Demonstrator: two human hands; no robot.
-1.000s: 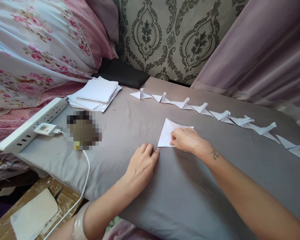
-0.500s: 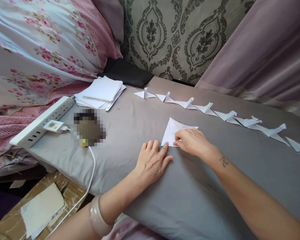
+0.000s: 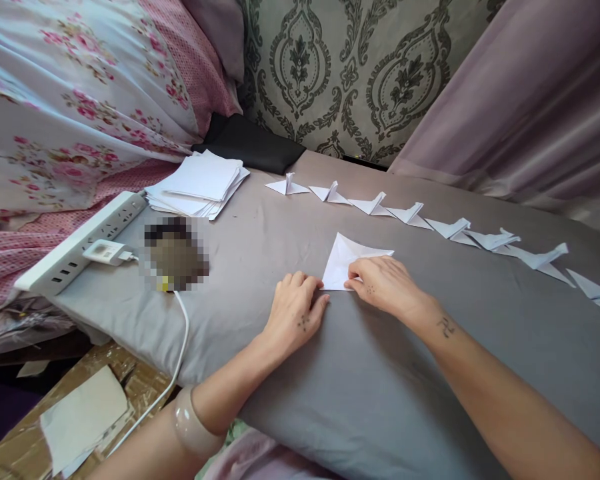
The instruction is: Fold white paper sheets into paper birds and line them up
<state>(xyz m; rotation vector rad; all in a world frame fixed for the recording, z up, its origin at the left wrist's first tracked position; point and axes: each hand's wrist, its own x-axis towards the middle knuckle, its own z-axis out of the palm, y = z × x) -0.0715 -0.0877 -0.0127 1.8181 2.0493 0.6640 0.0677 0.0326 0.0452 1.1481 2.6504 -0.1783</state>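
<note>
A white sheet of paper with a straight near edge lies on the grey cloth surface, its far corner pointing away from me. My right hand is closed, with thumb and curled fingers pressed together at the paper's near edge; it covers the right part of the sheet. My left hand rests palm down on the cloth with thumb apart from the fingers. Its index fingertip is at the paper's near left corner, and it holds nothing. Beyond the hands, several folded white paper birds stand in a slanting row.
A stack of white paper lies at the far left. Nearer are a power strip with a white charger, a blurred-out object and a white cable. Sheets lie on a taped box below the edge.
My left hand has slid left, its index finger moving from the paper's near edge to the corner. My right hand stays almost in place on the paper.
</note>
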